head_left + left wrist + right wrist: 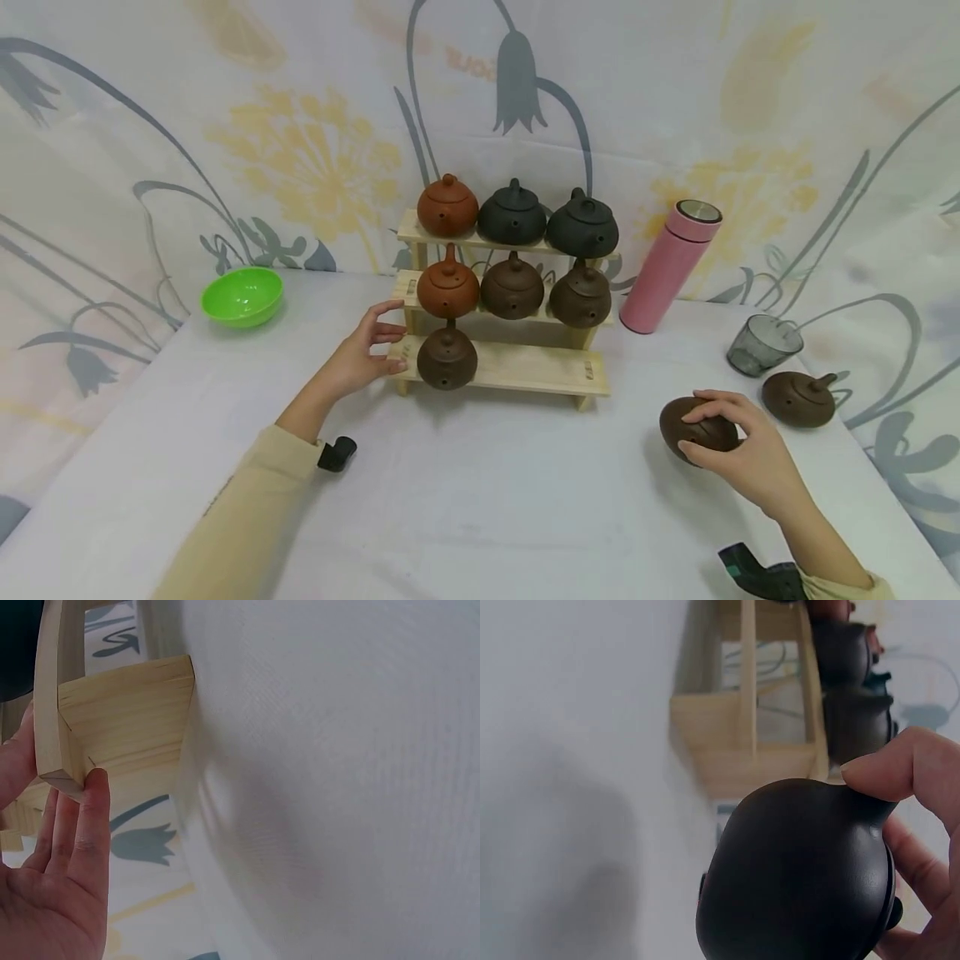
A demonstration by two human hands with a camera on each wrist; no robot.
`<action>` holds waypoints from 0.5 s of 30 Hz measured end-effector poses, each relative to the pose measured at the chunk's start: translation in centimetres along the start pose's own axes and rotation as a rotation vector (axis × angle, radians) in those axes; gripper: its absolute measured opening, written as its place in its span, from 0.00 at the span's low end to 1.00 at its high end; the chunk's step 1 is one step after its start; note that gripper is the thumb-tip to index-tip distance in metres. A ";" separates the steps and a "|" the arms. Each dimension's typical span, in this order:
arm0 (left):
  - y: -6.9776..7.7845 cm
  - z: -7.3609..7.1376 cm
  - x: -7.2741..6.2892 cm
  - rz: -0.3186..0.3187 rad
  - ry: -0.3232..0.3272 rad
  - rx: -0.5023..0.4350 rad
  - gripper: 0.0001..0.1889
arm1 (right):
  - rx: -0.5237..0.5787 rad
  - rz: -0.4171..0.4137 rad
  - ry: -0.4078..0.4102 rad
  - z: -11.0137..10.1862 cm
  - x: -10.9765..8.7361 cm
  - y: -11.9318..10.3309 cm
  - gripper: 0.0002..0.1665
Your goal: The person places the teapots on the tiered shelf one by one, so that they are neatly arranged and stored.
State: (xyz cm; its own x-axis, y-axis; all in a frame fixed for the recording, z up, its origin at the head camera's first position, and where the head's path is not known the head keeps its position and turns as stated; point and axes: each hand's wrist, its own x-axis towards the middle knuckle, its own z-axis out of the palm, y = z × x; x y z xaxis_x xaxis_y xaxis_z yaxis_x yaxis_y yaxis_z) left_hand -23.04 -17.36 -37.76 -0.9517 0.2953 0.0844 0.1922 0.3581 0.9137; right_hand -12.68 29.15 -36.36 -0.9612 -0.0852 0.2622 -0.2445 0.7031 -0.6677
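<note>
My right hand (753, 454) holds a dark brown teapot (693, 429) at the right of the table. In the right wrist view the thumb presses by a short projecting part of the teapot (795, 877), and fingers curl round its lid side. My left hand (352, 358) grips the left end of the bottom tier of a wooden display stand (525, 367); the left wrist view shows thumb and fingers on either side of the board end (56, 742). One brown teapot (447, 362) sits at the left of that bottom tier. Bare board lies to its right.
The upper tiers carry several teapots, among them a reddish one (447, 208) and a black one (512, 217). A pink flask (670, 271) stands right of the stand. Farther right are a grey glass (761, 348) and a brown teapot (797, 402). A green bowl (242, 298) sits back left.
</note>
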 end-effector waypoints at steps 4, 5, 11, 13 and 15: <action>0.0 0.2 0.0 -0.004 0.005 0.005 0.44 | -0.003 -0.052 -0.012 0.6 0.6 -1.7 0.16; 0.0 0.2 0.0 -0.007 0.008 0.008 0.44 | -0.001 -0.061 -0.019 0.9 0.8 -2.2 0.16; 0.2 0.1 0.0 -0.003 0.009 0.018 0.44 | 0.033 -0.138 -0.053 2.3 1.3 -4.4 0.15; 0.2 0.1 0.0 0.006 0.009 0.014 0.44 | 0.040 -0.166 -0.059 2.8 1.6 -5.0 0.15; 0.1 0.1 -0.1 0.004 0.015 0.014 0.44 | 0.053 -0.185 -0.069 3.4 1.8 -5.5 0.16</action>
State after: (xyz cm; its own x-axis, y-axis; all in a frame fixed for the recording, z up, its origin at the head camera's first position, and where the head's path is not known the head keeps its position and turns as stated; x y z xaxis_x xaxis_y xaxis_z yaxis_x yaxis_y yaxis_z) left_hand -22.86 -17.31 -37.68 -0.9542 0.2839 0.0944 0.1997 0.3695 0.9075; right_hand -13.52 22.78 -34.58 -0.9052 -0.2593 0.3367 -0.4226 0.6332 -0.6485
